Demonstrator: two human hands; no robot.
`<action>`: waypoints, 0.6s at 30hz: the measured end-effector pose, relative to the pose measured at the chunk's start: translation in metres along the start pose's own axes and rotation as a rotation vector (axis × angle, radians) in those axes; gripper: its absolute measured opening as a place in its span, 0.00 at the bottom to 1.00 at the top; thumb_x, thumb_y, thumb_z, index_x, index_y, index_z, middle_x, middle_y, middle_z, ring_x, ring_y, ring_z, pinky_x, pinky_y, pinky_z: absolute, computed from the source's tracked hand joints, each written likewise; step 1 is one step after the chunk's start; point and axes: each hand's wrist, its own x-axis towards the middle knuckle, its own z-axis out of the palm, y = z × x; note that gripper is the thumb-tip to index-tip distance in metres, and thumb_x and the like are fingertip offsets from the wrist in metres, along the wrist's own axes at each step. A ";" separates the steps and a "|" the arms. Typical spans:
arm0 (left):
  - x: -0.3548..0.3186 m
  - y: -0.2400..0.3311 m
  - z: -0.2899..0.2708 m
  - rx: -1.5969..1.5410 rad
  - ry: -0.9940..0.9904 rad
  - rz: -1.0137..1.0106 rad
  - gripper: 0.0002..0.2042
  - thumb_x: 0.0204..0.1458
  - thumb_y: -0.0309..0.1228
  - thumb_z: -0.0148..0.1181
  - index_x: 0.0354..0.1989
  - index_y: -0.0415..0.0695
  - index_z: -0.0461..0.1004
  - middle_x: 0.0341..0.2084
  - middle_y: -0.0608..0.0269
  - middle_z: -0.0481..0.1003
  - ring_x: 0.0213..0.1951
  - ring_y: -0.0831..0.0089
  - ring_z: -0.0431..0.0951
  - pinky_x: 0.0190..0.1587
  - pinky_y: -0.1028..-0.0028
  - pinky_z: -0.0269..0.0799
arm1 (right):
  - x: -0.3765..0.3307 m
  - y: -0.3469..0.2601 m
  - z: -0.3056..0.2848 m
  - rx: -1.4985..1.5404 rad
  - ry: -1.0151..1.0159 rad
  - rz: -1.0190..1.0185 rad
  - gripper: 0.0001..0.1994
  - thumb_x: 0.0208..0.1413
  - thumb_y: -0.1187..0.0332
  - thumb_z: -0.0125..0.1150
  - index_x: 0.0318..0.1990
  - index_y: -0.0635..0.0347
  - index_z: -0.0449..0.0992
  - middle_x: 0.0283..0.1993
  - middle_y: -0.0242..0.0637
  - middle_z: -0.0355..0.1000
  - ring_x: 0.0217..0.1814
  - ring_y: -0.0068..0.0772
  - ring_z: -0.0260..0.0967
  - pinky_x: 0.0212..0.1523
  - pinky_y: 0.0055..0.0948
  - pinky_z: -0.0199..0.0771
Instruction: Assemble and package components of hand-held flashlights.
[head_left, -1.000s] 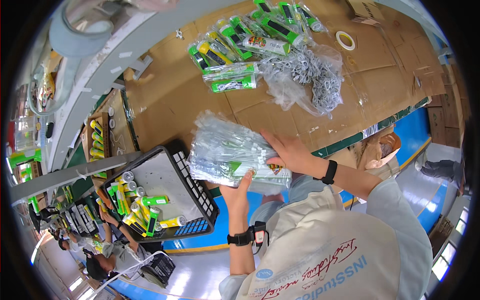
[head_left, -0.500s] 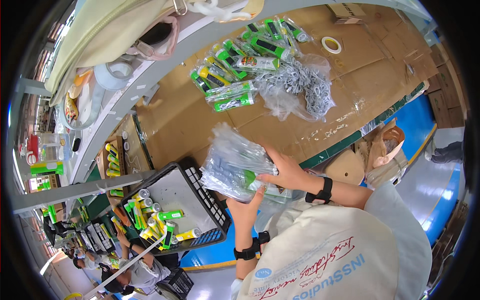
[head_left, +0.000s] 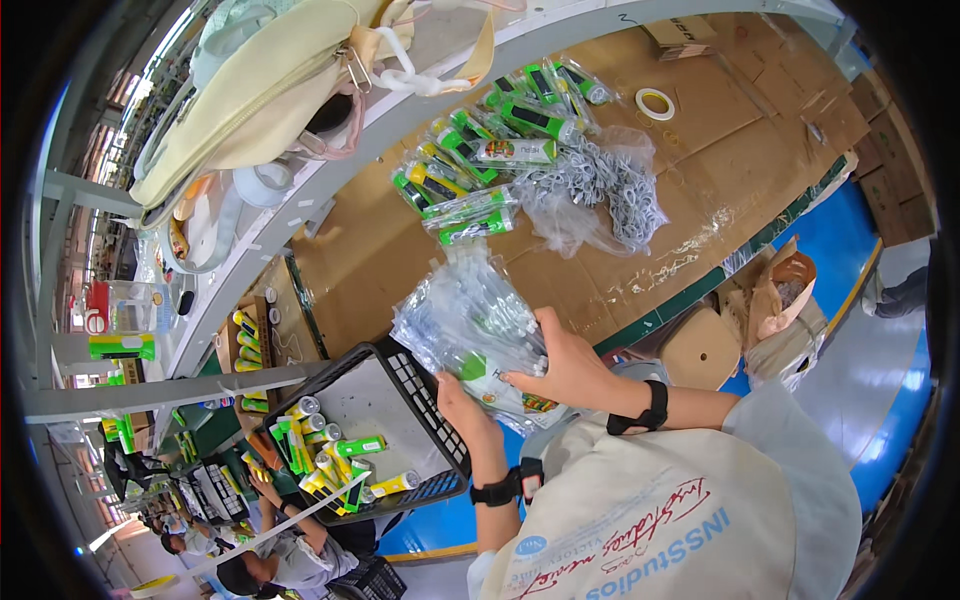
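Observation:
Between my two hands is a thick stack of clear plastic bags [head_left: 465, 310] with green and coloured print at its near end. My left hand [head_left: 468, 412] grips the stack's near left edge, thumb on top. My right hand [head_left: 572, 368] is closed round its right side, the thumb pressed on the printed part. Beyond the stack, bagged green and yellow flashlights [head_left: 455, 190] lie in a heap on the cardboard-covered table [head_left: 370, 265]. Beside them a clear bag spills a tangle of grey-white cords [head_left: 610, 190].
Left of my hands stands a black crate [head_left: 425, 390] with loose green and yellow flashlights [head_left: 335, 450]. A tape roll [head_left: 655, 104] lies on the far table. A grey shelf rail [head_left: 225, 205] curves across the left, a cream bag [head_left: 260, 90] above it. A co-worker [head_left: 300, 550] sits lower left.
My left hand has shifted left and up along the stack's edge. The stack has turned slightly, showing more of its coloured print. The whole view has also shifted a little.

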 end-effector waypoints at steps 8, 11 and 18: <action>-0.005 0.001 0.022 0.280 -0.064 0.236 0.21 0.62 0.44 0.41 0.47 0.37 0.68 0.40 0.59 0.72 0.39 0.73 0.72 0.41 0.71 0.70 | 0.009 -0.002 -0.011 0.157 0.159 -0.208 0.34 0.42 0.60 0.70 0.53 0.65 0.58 0.43 0.51 0.70 0.44 0.49 0.72 0.42 0.40 0.71; 0.006 -0.005 0.027 -0.074 -0.025 -0.076 0.21 0.61 0.43 0.42 0.54 0.40 0.63 0.48 0.58 0.70 0.46 0.67 0.73 0.47 0.68 0.71 | 0.004 -0.018 -0.021 -0.090 0.079 -0.335 0.33 0.39 0.63 0.70 0.51 0.65 0.59 0.40 0.51 0.70 0.41 0.51 0.71 0.38 0.40 0.71; 0.017 0.001 0.014 -0.164 -0.198 -0.218 0.23 0.59 0.45 0.46 0.57 0.44 0.61 0.50 0.60 0.69 0.46 0.67 0.73 0.46 0.68 0.73 | -0.006 -0.034 -0.015 -0.201 0.136 -0.657 0.31 0.34 0.66 0.70 0.47 0.65 0.62 0.38 0.48 0.69 0.37 0.50 0.70 0.35 0.40 0.71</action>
